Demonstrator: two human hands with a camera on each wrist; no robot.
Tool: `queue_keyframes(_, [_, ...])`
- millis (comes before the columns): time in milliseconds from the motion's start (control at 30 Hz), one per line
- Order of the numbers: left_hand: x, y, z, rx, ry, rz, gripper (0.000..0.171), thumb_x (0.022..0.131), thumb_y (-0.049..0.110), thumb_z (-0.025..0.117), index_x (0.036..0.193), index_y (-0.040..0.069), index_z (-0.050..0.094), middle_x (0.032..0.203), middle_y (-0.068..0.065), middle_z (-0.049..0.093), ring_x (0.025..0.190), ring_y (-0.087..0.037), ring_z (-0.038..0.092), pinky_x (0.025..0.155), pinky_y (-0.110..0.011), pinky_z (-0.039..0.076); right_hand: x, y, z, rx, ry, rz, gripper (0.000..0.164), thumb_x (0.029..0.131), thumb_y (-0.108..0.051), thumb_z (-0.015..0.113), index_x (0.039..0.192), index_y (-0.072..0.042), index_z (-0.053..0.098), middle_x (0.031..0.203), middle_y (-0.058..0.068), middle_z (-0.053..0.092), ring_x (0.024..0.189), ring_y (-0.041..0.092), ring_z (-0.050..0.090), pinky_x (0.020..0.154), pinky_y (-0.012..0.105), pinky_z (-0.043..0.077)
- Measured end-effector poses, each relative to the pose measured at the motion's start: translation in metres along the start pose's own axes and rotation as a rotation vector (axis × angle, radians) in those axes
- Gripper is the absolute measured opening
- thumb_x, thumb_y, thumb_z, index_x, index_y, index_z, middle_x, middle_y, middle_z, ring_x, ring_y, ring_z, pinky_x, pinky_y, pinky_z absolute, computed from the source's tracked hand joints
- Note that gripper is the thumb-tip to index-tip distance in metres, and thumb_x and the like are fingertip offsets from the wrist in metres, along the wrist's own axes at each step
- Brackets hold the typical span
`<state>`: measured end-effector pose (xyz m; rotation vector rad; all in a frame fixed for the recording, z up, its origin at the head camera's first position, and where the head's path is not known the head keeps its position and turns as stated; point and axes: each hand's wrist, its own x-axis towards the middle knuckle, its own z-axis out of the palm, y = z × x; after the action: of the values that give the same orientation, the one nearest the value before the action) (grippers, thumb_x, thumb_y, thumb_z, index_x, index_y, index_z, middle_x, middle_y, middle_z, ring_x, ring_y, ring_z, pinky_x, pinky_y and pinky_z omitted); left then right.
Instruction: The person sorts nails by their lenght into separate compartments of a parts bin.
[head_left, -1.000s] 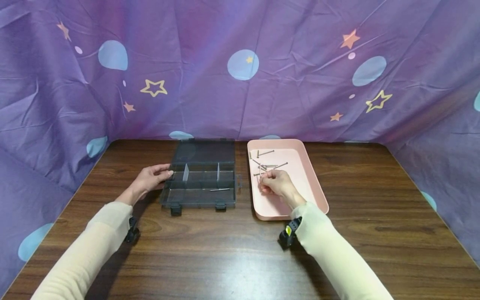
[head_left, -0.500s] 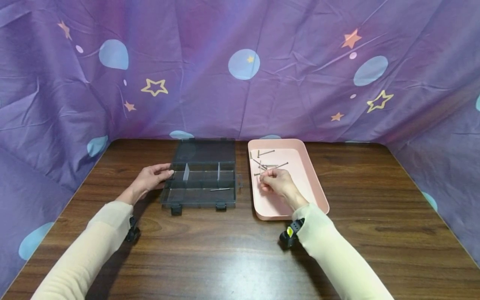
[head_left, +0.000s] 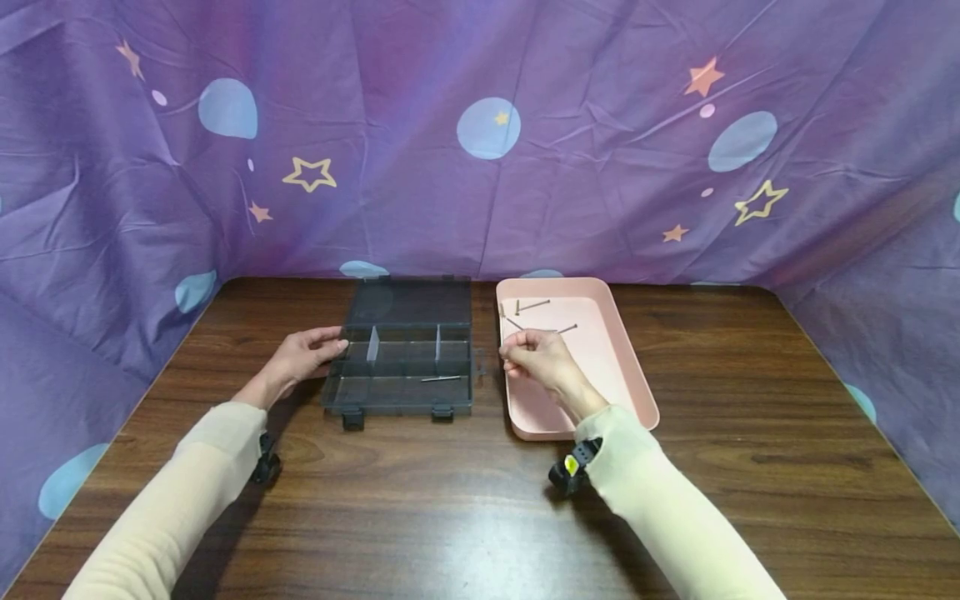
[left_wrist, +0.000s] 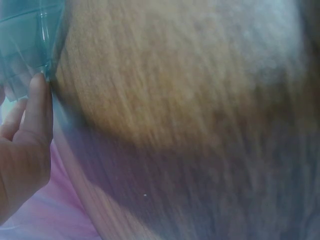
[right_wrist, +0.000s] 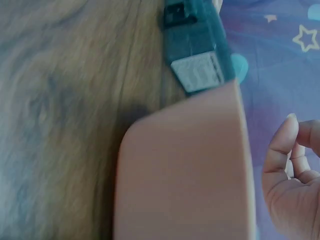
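Observation:
A dark translucent organizer box (head_left: 397, 396) stands with its lid raised at the back. My left hand (head_left: 303, 354) holds its left side, thumb and fingers at the wall; the left wrist view shows a finger (left_wrist: 37, 107) against the clear plastic edge. One thin silver nail (head_left: 441, 379) lies in the front compartment. My right hand (head_left: 543, 358) is over the left rim of the pink tray (head_left: 637, 392), thumb and forefinger pinched together on a nail that is hidden now. Several nails (head_left: 534, 306) lie in the tray's far left part, some covered by this hand.
Two pale dividers (head_left: 372, 343) split the box's rear row. Two latches (head_left: 442, 412) stick out at its front. A strip of wooden table (head_left: 487, 400) separates box and tray. A purple patterned cloth (head_left: 405, 217) hangs behind the table.
My right hand has moved left from above the nails to the tray's left rim, and the upright nail at its fingertips is out of sight. My left hand and the box have stayed put.

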<state>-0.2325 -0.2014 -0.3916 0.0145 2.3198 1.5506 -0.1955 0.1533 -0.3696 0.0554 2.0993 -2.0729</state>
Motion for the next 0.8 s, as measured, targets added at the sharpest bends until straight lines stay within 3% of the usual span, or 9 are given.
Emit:
queue_keyframes(400, [0.001, -0.001, 0.0, -0.006, 0.007, 0.0, 0.059, 0.099, 0.024, 0.05, 0.147, 0.0, 0.027, 0.147, -0.024, 0.034, 0.133, -0.035, 0.036, 0.104, -0.046, 0.041, -0.002, -0.007, 0.027, -0.012, -0.118, -0.012, 0.01, 0.087, 0.007, 0.054, 0.093, 0.014, 0.055, 0.068, -0.001, 0.057, 0.054, 0.003, 0.055, 0.051, 0.013, 0.05])
queue_keyframes(800, [0.0, 0.0, -0.001, -0.001, 0.022, 0.006, 0.057, 0.099, 0.022, 0.049, 0.146, -0.002, 0.028, 0.148, -0.024, 0.032, 0.134, -0.036, 0.034, 0.104, -0.047, 0.04, 0.0, -0.004, 0.044, -0.16, -0.177, 0.017, 0.009, 0.086, 0.008, 0.056, 0.092, 0.013, 0.059, 0.067, 0.004, 0.059, 0.051, 0.004, 0.054, 0.048, 0.013, 0.05])
